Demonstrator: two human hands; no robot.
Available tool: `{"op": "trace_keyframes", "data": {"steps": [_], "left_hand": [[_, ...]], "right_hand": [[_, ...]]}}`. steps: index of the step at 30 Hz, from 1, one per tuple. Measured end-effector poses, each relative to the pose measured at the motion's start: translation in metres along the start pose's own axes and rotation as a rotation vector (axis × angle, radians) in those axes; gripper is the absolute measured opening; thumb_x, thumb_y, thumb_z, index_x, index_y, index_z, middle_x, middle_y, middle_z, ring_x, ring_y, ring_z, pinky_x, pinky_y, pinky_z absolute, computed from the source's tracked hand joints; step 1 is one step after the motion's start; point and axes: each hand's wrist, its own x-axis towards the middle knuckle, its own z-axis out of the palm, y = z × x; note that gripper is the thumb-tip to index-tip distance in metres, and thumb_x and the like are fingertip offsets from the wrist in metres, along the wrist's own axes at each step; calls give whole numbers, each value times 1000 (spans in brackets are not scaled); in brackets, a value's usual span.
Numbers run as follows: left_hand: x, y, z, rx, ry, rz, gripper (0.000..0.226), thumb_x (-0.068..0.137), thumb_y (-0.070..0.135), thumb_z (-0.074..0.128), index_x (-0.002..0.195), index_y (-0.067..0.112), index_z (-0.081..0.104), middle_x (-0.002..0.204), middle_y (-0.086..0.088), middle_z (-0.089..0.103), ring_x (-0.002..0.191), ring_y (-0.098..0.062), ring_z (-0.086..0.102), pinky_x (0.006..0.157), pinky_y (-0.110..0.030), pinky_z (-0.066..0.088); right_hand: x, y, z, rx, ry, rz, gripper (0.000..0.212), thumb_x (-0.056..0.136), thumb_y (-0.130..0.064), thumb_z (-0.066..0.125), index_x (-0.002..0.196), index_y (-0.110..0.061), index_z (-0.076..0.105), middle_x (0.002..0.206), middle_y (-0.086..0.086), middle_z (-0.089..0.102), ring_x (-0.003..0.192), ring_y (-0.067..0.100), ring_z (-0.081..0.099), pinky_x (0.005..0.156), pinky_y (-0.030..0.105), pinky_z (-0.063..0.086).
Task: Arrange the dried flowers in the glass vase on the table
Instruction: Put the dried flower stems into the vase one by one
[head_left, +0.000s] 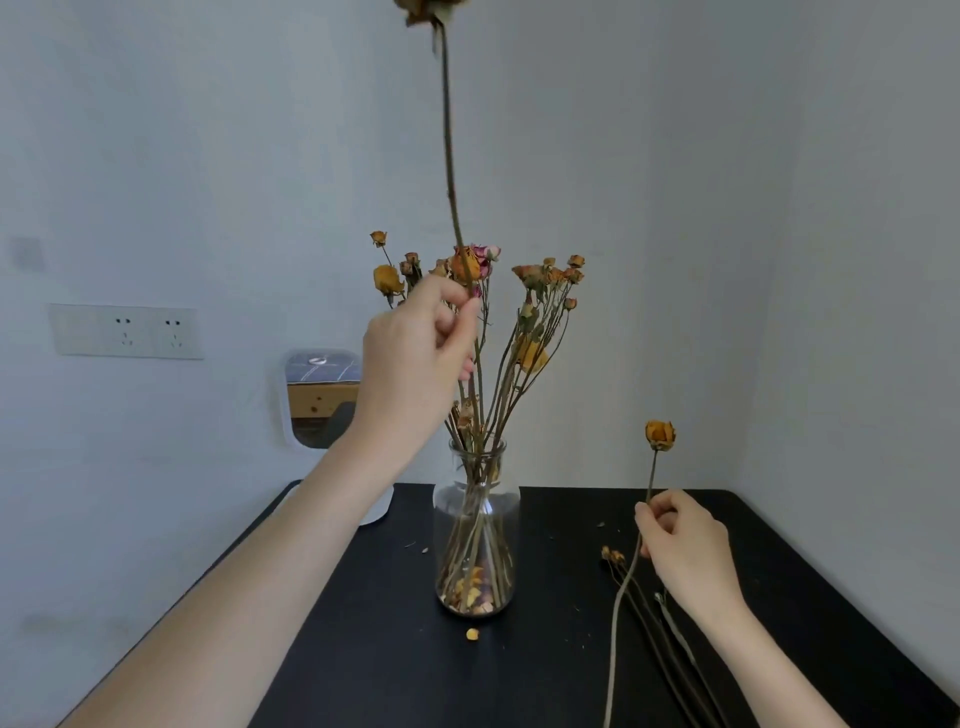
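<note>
Black surface (363, 649). Glass vase (475, 530) stands mid-surface. Yellow petal (472, 634) lies just in front of the vase. Dried stems (655, 649) lie flat to its right. Scattered crumbs (415, 545) near its left. White base (376, 512) behind-left.

Loose stems (655, 644) right of vase (476, 525)

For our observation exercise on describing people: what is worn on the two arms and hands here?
Nothing visible: the left hand and right hand are bare, without gloves, rings or watch; the left forearm and right forearm are uncovered, no sleeve in view.
</note>
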Motion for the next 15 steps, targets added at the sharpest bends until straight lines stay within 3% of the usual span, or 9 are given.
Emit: {"op": "trace_keyframes", "data": {"steps": [3, 7, 11, 15], "left_hand": [[-5, 0, 10, 51, -63, -23, 7, 92, 21, 55, 91, 18, 61, 53, 1, 58, 51, -5, 61, 58, -31, 57], [-4, 2, 21, 97, -61, -1, 15, 92, 22, 56, 94, 12, 67, 48, 6, 55, 48, -10, 61, 75, -39, 56], [10, 5, 29, 155, -111, -3, 19, 93, 25, 53, 97, 13, 68, 53, 0, 61, 50, -14, 61, 61, -37, 56], [23, 6, 38, 247, -159, 6, 20, 94, 26, 51, 96, 15, 68, 58, -3, 65, 53, -19, 63, 63, -37, 55]], "right_hand": [[1, 2, 3, -8, 1, 6, 5, 91, -24, 54, 93, -20, 53, 71, 3, 62, 65, 11, 61, 54, 18, 41], [1, 3, 6, -10, -13, -1, 4, 91, -24, 55, 93, -21, 53, 69, 1, 62, 62, 8, 61, 52, 16, 40], [1, 2, 8, 1, -20, -6, 3, 91, -23, 55, 92, -22, 53, 67, 0, 62, 60, 7, 61, 52, 15, 39], [1, 2, 10, -3, -21, -21, 4, 91, -23, 55, 88, -23, 52, 68, 1, 62, 62, 9, 61, 54, 17, 41]]}}
